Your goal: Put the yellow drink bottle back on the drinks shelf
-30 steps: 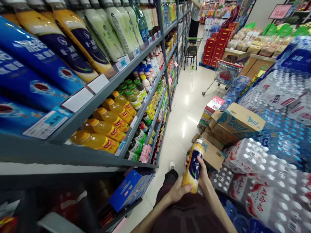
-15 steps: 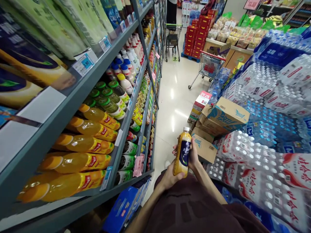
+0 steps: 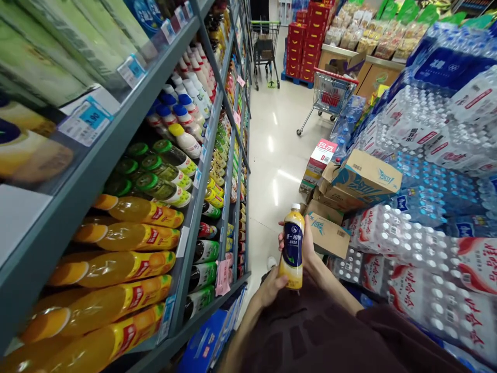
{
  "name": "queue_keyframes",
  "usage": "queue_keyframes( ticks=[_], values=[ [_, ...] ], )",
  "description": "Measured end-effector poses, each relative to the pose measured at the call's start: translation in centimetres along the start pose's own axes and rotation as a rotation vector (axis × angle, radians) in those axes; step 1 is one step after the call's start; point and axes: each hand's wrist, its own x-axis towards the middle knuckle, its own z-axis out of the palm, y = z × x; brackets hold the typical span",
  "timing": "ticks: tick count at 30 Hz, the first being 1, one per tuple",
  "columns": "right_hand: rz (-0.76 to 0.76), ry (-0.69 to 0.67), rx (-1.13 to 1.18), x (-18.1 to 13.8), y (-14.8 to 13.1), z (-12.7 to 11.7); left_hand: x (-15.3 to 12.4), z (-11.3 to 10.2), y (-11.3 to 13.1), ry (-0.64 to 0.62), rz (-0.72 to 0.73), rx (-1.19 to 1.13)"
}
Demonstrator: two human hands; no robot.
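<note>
Left hand [image 3: 274, 284]: fingers curled around the base of the juice bottle [image 3: 293, 248]
Right hand [image 3: 308, 247]: wrapped round the bottle's back, fingers closed
Bottle: upright, yellow with dark blue label, held above the lap
Left side: shelf [image 3: 116, 150] of orange drink bottles [image 3: 128, 235]
Right side: cardboard boxes [image 3: 365, 176], water packs [image 3: 419, 248]

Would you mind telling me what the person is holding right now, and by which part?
A yellow juice bottle, upright, in both hands: the left hand supports its base, and the right hand wraps the labelled body from behind.
</note>
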Motion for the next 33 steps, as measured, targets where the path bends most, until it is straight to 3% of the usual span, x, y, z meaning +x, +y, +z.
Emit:
queue_keyframes(
  ticks=[3,8,12,19,26,33],
  values=[
    [-0.006,0.056,-0.060,0.9,-1.9,-0.5,1.1,-0.6,2.1,0.080,-0.039,0.320],
    [0.081,0.113,-0.054,3.1,-5.5,-0.3,3.3,0.3,3.9,0.233,-0.087,0.480],
    [0.102,0.008,-0.057,5.2,-8.3,-0.6,6.5,2.2,4.0,0.413,-0.097,0.483],
    [0.135,-0.170,-0.147,7.2,-13.1,-1.8,11.6,5.5,2.8,0.549,-0.001,0.279],
    [0.283,-0.171,-0.317,7.5,-13.7,-0.6,12.8,7.5,2.5,0.723,0.028,0.160],
    [0.362,-0.033,-0.383,7.4,-13.1,-0.4,13.0,8.2,1.9,0.864,-0.057,0.265]
  ],
)
